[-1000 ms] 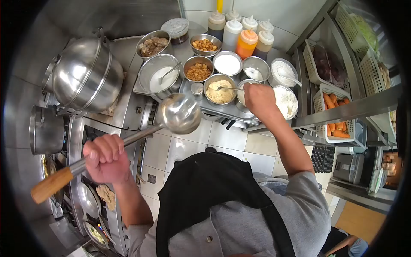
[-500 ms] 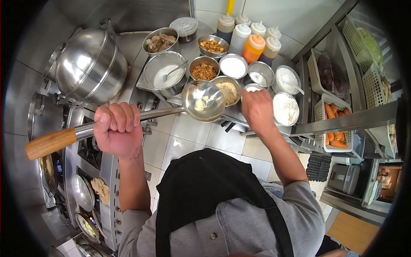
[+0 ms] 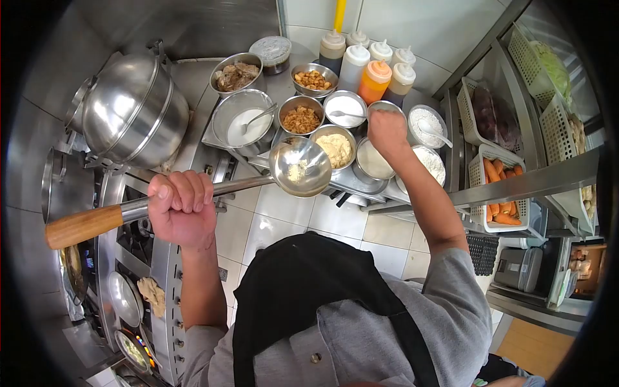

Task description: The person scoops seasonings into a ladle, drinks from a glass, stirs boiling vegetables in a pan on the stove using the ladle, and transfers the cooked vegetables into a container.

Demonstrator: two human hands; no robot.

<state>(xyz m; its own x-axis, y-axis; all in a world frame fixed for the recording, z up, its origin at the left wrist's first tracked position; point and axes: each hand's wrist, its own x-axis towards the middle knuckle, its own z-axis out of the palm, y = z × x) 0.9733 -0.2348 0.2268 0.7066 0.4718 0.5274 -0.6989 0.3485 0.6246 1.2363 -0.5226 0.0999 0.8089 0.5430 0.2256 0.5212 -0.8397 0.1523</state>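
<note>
My left hand (image 3: 182, 208) is wrapped around the shaft of a steel ladle (image 3: 316, 184) with a wooden handle end. A small heap of pale yellow granules (image 3: 297, 171) lies in the ladle's bowl. My right hand (image 3: 387, 132) is closed above the front right containers, over a steel bowl (image 3: 391, 105) it partly covers. From its fingers a spoon (image 3: 348, 115) points left, its head over a bowl of white powder (image 3: 347, 102); the fingertips are hidden. Close to the ladle stands a bowl of minced pale yellow stuff (image 3: 335, 147).
Bowls of brown fried bits (image 3: 301, 120), a pot of white liquid (image 3: 244, 129) and several squeeze bottles (image 3: 376, 80) crowd the counter. A large domed steamer (image 3: 132, 109) stands left, above the stove (image 3: 169, 284). Shelves with a basket of carrots (image 3: 500, 187) flank the right.
My right hand has moved up slightly from the front bowls, and a spoon now reaches over the white powder. My left hand and the ladle have dropped slightly.
</note>
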